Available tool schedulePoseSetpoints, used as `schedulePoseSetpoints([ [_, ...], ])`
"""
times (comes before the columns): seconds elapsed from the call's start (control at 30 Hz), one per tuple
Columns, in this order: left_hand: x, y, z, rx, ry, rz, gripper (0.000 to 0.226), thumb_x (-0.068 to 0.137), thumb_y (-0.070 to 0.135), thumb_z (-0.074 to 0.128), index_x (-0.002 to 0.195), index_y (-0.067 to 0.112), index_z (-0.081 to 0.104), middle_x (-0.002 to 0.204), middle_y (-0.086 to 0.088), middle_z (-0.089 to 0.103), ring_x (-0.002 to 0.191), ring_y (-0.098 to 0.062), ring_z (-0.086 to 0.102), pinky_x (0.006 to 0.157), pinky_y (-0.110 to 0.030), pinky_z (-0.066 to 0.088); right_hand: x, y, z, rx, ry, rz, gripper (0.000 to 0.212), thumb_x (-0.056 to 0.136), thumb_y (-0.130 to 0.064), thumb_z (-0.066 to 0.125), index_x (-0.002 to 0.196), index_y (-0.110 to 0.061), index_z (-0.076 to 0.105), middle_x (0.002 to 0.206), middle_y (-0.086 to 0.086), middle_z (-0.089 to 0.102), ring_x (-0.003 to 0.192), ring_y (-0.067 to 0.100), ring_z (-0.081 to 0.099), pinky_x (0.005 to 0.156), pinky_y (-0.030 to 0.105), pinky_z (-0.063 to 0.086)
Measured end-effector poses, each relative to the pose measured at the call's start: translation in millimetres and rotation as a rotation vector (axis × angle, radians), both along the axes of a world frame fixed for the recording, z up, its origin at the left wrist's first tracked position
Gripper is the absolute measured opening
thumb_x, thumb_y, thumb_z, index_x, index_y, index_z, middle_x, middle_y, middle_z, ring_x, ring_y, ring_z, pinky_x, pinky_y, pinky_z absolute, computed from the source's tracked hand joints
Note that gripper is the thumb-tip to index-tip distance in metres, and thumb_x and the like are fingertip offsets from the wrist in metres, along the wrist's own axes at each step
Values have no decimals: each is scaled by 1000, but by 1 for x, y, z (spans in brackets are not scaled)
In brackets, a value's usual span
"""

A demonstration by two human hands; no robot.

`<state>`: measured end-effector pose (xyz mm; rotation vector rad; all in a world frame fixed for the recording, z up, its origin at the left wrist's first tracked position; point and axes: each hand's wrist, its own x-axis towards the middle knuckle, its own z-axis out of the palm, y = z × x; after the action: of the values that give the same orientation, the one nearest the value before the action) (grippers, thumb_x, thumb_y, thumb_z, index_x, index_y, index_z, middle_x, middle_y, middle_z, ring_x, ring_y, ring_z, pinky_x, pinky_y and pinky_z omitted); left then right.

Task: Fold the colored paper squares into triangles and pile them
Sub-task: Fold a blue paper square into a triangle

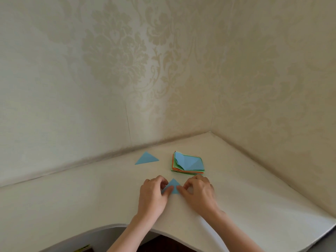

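Two hands fold a blue paper triangle on a white table.

The left hand and right hand press curled fingertips onto the small blue triangle near the table edge. Behind it lies a stack of colored squares; to its left, apart, a finished blue triangle.
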<state>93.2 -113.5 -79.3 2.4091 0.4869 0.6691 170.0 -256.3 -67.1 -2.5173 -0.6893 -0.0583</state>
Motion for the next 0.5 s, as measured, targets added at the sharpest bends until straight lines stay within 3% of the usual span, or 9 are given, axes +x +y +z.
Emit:
schedulePoseSetpoints([
  [0.17,0,-3,-1,49,16,24,20,81,42,70,90,26,62,80,16,56,81,-9,50,75,-27,44,0,2,0,11,28,-34,28,77,-61,64,79,-35,53,99,-11,52,101,12,48,83,26,37],
  [0.33,-3,5,5,-65,31,-14,13,79,24,74,87,24,64,78,14,56,73,-2,51,63,-10,36,5,1,-1,84,108,-33,24,74,-49,73,83,-38,54,96,-15,53,98,10,50,84,26,38],
  [0.5,-12,18,6,-94,35,3,16,77,9,74,84,23,72,76,14,64,69,1,58,63,-5,38,9,-3,-3,135,161,-5,26,75,-37,76,74,-42,51,88,-17,53,90,9,50,80,27,42],
])
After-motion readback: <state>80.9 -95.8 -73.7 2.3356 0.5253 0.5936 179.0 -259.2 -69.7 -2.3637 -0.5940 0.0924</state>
